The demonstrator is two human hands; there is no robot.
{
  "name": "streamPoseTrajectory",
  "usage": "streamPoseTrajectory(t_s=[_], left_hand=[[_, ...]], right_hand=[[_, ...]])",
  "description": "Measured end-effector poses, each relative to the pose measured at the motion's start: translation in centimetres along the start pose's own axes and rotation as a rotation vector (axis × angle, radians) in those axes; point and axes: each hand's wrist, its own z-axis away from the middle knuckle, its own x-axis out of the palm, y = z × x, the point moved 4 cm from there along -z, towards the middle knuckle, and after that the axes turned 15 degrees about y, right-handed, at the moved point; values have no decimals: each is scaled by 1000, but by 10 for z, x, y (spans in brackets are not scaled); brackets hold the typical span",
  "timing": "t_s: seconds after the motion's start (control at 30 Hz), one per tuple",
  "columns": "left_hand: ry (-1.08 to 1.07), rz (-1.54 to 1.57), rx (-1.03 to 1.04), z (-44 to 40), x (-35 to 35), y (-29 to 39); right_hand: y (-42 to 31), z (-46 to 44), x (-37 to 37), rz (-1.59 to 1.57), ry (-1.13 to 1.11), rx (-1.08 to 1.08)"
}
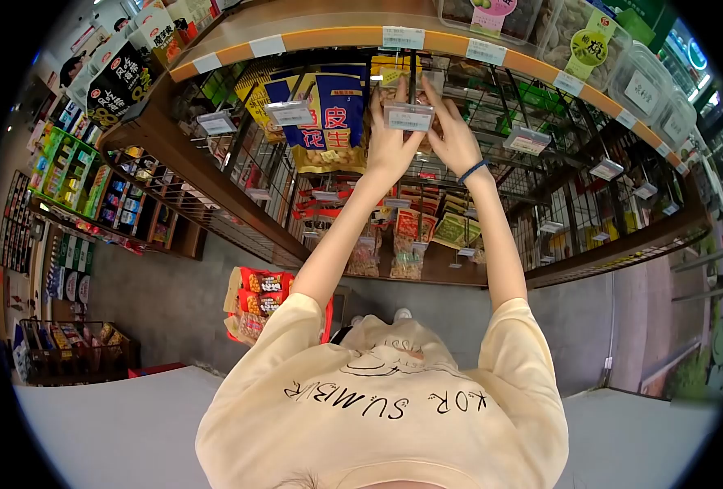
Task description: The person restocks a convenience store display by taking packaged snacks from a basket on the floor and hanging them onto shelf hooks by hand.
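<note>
Both my hands reach into the hanging rack on either side of a price tag holder [408, 116] at the front end of a metal hook. My left hand [387, 143] has its fingers stretched forward, partly hidden by the tag. On the other side, my right hand [455, 138], with a dark blue band on the wrist, also has its fingers extended and apart. The fingertips are at a snack bag [391, 72] with a yellow top on that hook; how firmly they touch it is hard to see. Left of them hangs a blue and yellow peanut bag [334, 114].
Above runs a wooden shelf edge [341, 39] with price labels and clear tubs [585, 39]. Other hooks with tags [527, 140] project nearby. Lower down hang red and green snack bags [457, 231]. An open carton of red packets [261, 297] stands by my left side.
</note>
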Motion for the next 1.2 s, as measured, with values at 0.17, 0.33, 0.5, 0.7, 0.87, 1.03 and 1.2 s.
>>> streamPoseTrajectory(t_s=[0.17, 0.33, 0.5, 0.7, 0.87, 1.03, 1.2], left_hand=[[59, 27, -27, -7, 19, -21], [171, -12, 132, -22, 13, -6], [148, -5, 127, -32, 18, -16], [58, 16, 31, -37, 25, -21], [17, 62, 49, -34, 22, -16], [-20, 167, -223, -22, 18, -6], [147, -100, 126, 0, 18, -2]], right_hand=[[11, -9, 11, 19, 56, -46], [27, -19, 23, 64, 98, -58], [39, -28, 33, 91, 57, 15], [40, -32, 34, 168, 87, 18], [35, -30, 32, 209, 68, 56], [43, -24, 31, 123, 41, 115], [56, -18, 34, 92, 129, -127]])
